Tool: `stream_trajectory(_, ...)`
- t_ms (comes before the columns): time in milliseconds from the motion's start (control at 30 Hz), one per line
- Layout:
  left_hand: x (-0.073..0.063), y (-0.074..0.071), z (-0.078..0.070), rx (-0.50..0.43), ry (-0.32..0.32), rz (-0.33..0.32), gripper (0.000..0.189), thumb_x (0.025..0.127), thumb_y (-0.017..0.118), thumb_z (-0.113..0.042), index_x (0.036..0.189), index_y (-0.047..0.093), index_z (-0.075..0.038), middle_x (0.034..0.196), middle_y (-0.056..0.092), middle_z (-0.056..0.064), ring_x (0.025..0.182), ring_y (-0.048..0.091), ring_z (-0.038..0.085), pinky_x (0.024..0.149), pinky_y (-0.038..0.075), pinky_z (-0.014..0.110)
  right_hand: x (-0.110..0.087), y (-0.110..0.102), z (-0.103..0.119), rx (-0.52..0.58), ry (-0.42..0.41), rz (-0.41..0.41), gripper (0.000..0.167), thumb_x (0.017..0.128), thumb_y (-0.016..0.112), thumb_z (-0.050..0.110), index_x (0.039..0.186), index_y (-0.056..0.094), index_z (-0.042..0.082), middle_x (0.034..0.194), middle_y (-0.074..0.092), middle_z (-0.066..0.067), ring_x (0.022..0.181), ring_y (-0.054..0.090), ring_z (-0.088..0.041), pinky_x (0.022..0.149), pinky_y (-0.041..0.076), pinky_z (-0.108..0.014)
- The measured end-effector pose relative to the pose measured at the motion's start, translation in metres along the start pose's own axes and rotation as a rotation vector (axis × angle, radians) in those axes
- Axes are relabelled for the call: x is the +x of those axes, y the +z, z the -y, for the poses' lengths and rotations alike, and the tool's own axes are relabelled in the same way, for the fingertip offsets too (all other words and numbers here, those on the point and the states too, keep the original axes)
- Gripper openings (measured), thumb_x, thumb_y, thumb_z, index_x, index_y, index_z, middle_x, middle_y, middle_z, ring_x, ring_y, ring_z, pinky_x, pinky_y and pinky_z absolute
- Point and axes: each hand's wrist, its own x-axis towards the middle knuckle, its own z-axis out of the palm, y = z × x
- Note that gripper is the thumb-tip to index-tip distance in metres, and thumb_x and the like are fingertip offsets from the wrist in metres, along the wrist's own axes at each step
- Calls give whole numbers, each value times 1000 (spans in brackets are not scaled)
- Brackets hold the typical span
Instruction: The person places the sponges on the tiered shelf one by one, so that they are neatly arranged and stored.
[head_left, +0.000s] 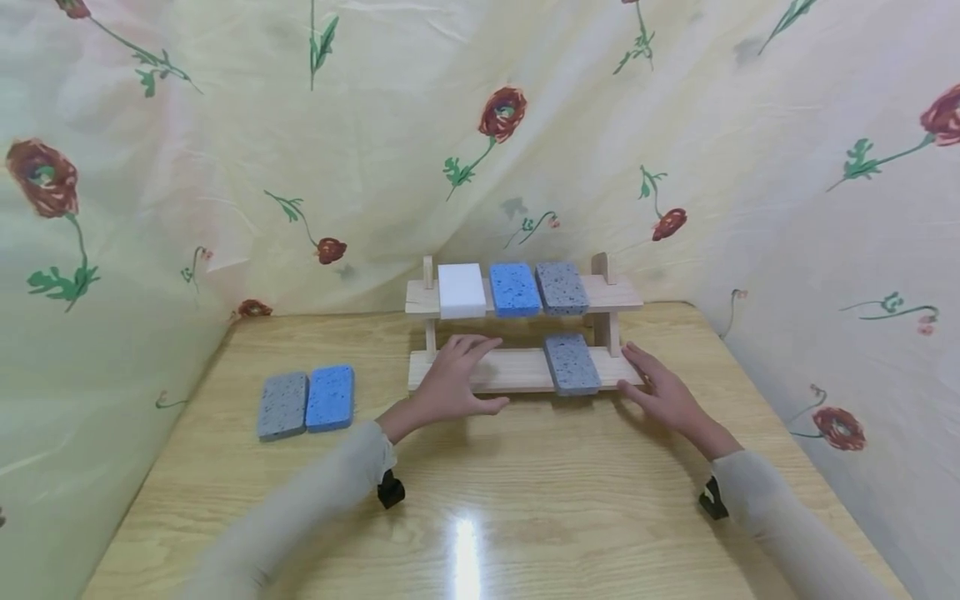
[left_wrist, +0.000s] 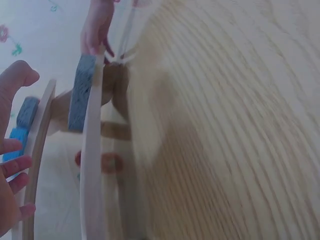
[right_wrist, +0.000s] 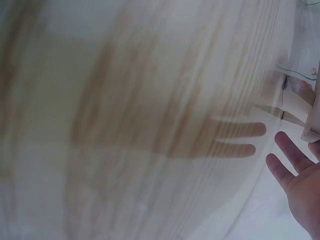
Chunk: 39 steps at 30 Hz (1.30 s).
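Note:
A small two-tier wooden shelf (head_left: 517, 382) stands at the back of the table. On its upper board lie a white block (head_left: 461, 292), a blue speckled sponge (head_left: 514, 290) and a grey speckled sponge (head_left: 561, 288). Another grey sponge (head_left: 572, 365) lies toward the right of the lower board. My left hand (head_left: 453, 383) is in front of the lower board's left part, thumb and fingers spread, holding nothing. At the lower board's right end is my right hand (head_left: 663, 396), its fingers extended; whether they touch the wood is hard to tell.
On the table to the left, a grey sponge (head_left: 283, 406) and a blue sponge (head_left: 331, 397) lie side by side. A flower-patterned cloth (head_left: 390, 150) hangs behind the table and along both sides.

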Motion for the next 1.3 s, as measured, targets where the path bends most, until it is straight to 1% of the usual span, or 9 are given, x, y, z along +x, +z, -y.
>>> stream_trajectory(167, -11, -15, 15, -18, -44, -46, 90, 77, 85, -45, 152, 48, -13, 145, 54, 13, 133, 46, 34, 111, 40, 58, 0, -1, 0, -4, 11, 10, 74, 101, 61, 36, 158, 30, 0, 166, 22, -25, 150, 22, -53, 117, 22, -69)
stream_trajectory(300, -22, -28, 27, -38, -96, -53, 90, 76, 86, -43, 152, 47, -13, 146, 52, 14, 136, 44, 36, 111, 39, 62, 0, 0, 0, -1, 10, 11, 74, 101, 61, 36, 158, 30, 0, 166, 23, -25, 150, 22, -53, 117, 22, -69)
stream_trajectory(433, -33, -40, 39, -67, -129, -55, 92, 76, 85, -44, 153, 46, -12, 147, 50, 16, 137, 42, 38, 109, 38, 63, 0, 0, 0, 0, 11, 12, 74, 101, 61, 36, 158, 30, 0, 166, 22, -25, 150, 22, -52, 117, 22, -69)
stream_trajectory(567, -45, -49, 50, -92, -179, -42, 95, 75, 87, -42, 155, 43, -15, 149, 47, 17, 139, 38, 40, 107, 38, 68, 1, 1, 0, -3, 11, 12, 74, 101, 61, 36, 158, 30, -1, 166, 22, -25, 150, 22, -53, 117, 22, -69)
stream_trajectory(667, -55, -53, 59, -85, -219, -24, 98, 74, 89, -41, 157, 40, -19, 153, 44, 17, 141, 35, 40, 106, 38, 70, 1, 1, 0, -7, 13, 15, 74, 102, 61, 36, 158, 30, -1, 166, 22, -24, 150, 22, -52, 117, 22, -69)
stream_trajectory(833, -72, -62, 72, -89, -243, 5, 102, 74, 89, -41, 159, 37, -20, 156, 40, 17, 144, 30, 42, 108, 33, 72, 1, 1, -1, -5, 18, 19, 74, 102, 60, 37, 159, 30, 0, 167, 22, -24, 150, 22, -52, 117, 22, -69)
stream_trajectory(1000, -86, -69, 84, -92, -279, 26, 100, 76, 87, -43, 159, 36, -22, 157, 38, 16, 141, 30, 43, 105, 33, 72, 0, 0, -1, -3, 22, 21, 75, 102, 60, 37, 159, 29, 0, 167, 21, -23, 151, 21, -52, 117, 22, -69)
stream_trajectory(1200, -98, -77, 98, -68, -314, 36, 103, 76, 87, -46, 160, 33, -21, 156, 38, 20, 137, 30, 45, 102, 35, 71, 0, 0, 0, -6, 24, 23, 75, 102, 60, 37, 159, 29, 1, 167, 21, -23, 151, 21, -52, 118, 22, -69)
stream_trajectory(1300, -102, -82, 103, -38, -332, 42, 105, 76, 87, -47, 160, 31, -20, 156, 37, 22, 138, 29, 47, 103, 34, 72, 0, 0, 1, -6, 21, 20, 75, 102, 60, 37, 159, 29, 1, 167, 21, -24, 151, 21, -52, 118, 22, -69)
